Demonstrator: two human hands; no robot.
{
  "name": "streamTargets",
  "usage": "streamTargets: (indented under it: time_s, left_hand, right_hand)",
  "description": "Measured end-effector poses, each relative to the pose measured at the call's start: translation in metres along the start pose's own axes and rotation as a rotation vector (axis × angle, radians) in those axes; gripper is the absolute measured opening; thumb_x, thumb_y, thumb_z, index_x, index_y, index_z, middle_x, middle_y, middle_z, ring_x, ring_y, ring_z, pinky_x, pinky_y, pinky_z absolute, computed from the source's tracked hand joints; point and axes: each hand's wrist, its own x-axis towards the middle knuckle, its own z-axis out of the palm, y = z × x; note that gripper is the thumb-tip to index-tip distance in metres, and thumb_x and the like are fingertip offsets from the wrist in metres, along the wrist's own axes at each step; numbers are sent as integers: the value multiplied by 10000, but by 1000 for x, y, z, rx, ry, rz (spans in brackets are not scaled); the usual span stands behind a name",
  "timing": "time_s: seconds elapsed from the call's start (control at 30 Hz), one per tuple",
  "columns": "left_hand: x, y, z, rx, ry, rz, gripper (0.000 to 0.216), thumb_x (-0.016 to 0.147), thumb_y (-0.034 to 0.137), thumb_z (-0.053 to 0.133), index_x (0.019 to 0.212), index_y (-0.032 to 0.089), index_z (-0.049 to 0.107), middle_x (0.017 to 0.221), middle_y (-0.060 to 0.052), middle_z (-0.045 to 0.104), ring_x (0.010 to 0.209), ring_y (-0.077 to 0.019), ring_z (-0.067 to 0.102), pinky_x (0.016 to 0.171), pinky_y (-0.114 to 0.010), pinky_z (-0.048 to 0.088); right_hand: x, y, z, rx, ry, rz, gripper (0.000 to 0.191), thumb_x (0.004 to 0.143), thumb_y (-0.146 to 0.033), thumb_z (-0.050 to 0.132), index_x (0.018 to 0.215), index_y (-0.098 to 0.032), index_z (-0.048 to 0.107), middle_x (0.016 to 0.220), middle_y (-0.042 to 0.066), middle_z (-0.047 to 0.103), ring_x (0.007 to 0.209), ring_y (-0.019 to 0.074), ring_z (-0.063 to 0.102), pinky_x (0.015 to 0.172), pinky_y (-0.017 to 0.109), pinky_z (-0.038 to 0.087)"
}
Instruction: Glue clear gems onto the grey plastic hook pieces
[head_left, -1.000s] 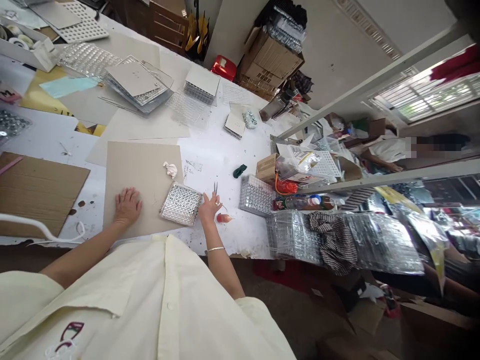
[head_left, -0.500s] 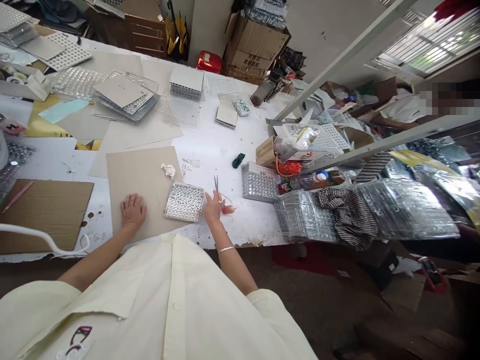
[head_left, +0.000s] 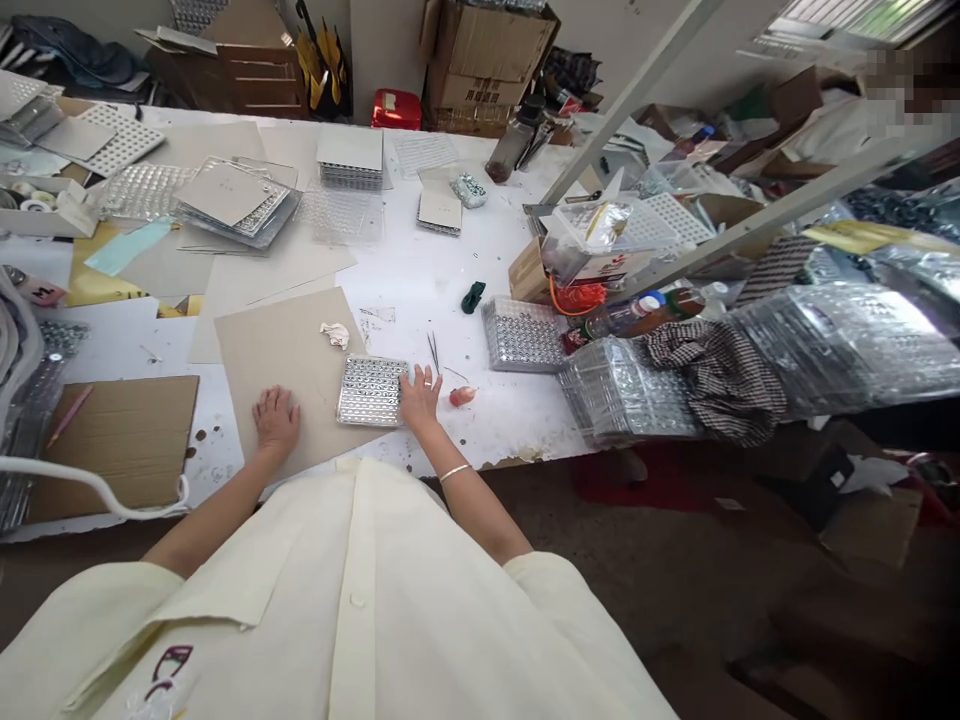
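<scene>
A square clear tray [head_left: 371, 390] filled with small shiny pieces lies at the right edge of a grey cardboard sheet [head_left: 289, 345] on the white table [head_left: 420, 280]. My left hand [head_left: 276, 418] lies flat and open on that sheet, left of the tray. On the tray's right edge rests my right hand [head_left: 420, 397], with a ring and a bracelet. Thin dark tweezers [head_left: 433, 352] stick out past its fingertips, and the fingers seem closed on them. A small pink object [head_left: 462, 395] lies just right of that hand.
A second filled tray [head_left: 521, 335], a green lump [head_left: 473, 296] and a white crumpled scrap [head_left: 334, 334] lie close by. Wrapped tray stacks [head_left: 626, 392] and a checked cloth [head_left: 720, 375] crowd the right. Brown cardboard [head_left: 120, 440] and a white cable [head_left: 90, 482] are on the left.
The view has tilted and shifted, so the table sits higher and more level. My right hand has settled lower against the tray's edge. My left hand stays flat on the sheet.
</scene>
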Motion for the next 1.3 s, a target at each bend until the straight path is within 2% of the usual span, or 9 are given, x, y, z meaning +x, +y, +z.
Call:
streamTargets:
  time_s: [0.13, 0.23, 0.37, 0.5, 0.63, 0.8, 0.93, 1.13, 1.3]
  left_hand:
    - [2, -4, -6, -15, -70, 2, 515, 908, 339, 362, 1339, 91, 496, 1495, -182, 344, 1423, -328, 225, 1149, -569, 167]
    - [2, -4, -12, -17, -123, 12, 496, 900, 337, 397, 1309, 86, 525, 1492, -199, 339, 1420, -350, 229, 1132, -592, 208]
    - [-5, 1, -22, -18, -194, 55, 463, 896, 317, 427, 1279, 89, 553, 1467, -198, 380, 1380, -305, 343, 1113, -490, 346]
    - [-27, 7, -27, 7, -299, 144, 461, 905, 312, 435, 1317, 128, 534, 1449, -155, 424, 1325, -248, 440, 1073, -388, 434]
    - [-47, 13, -24, 86, -403, 220, 481, 863, 256, 500, 1323, 118, 536, 1468, -163, 395, 1397, -301, 316, 1122, -476, 350]
    - [-53, 18, -21, 192, -475, 252, 551, 909, 294, 457, 1425, 104, 411, 1547, -182, 216, 1442, -353, 154, 1127, -574, 240]
    - [-56, 17, -19, 266, -509, 271, 596, 937, 340, 436, 1480, 129, 310, 1573, -149, 130, 1457, -331, 71, 1153, -564, 146]
    - [-61, 15, -14, 316, -501, 275, 604, 957, 376, 396, 1498, 139, 265, 1582, -127, 83, 1463, -314, 42, 1164, -547, 113]
    - [-63, 13, -11, 317, -489, 280, 604, 954, 379, 399, 1495, 140, 275, 1582, -128, 92, 1462, -317, 45, 1166, -544, 114]
  right_hand:
    - [-4, 1, 7, 120, 3, 89, 702, 734, 42, 422, 1336, -304, 526, 1504, 97, 336, 1423, 311, 211, 1127, 580, 124]
    - [-5, 4, 6, 223, 44, 154, 645, 787, 13, 376, 1311, -319, 552, 1461, 84, 397, 1380, 276, 313, 1106, 531, 249]
    - [-13, 17, -2, 334, 143, 178, 513, 876, -53, 297, 1258, -202, 605, 1394, 105, 461, 1306, 189, 411, 1092, 372, 338]
    - [-36, 33, -3, 394, 173, 194, 430, 875, -82, 333, 1165, -114, 649, 1230, 136, 572, 1169, 181, 527, 1030, 327, 416]
    - [-51, 33, 3, 383, 152, 175, 396, 877, -97, 370, 1157, -112, 650, 1126, 116, 607, 1052, 171, 573, 962, 296, 460]
    - [-25, 18, 2, 280, 116, 128, 506, 886, -63, 330, 1345, -161, 520, 1247, 132, 526, 1111, 218, 505, 927, 331, 448]
    - [-4, 11, -2, 199, 59, 49, 643, 776, 34, 384, 1356, -213, 514, 1355, 135, 455, 1178, 265, 449, 947, 370, 409]
    - [-3, 7, 0, 142, 25, 20, 620, 768, 37, 404, 1307, -222, 565, 1367, 128, 458, 1271, 276, 382, 1058, 411, 312]
    - [1, 11, 0, 163, 27, 83, 587, 795, 21, 378, 1262, -255, 602, 1350, 95, 474, 1232, 236, 440, 1008, 360, 385]
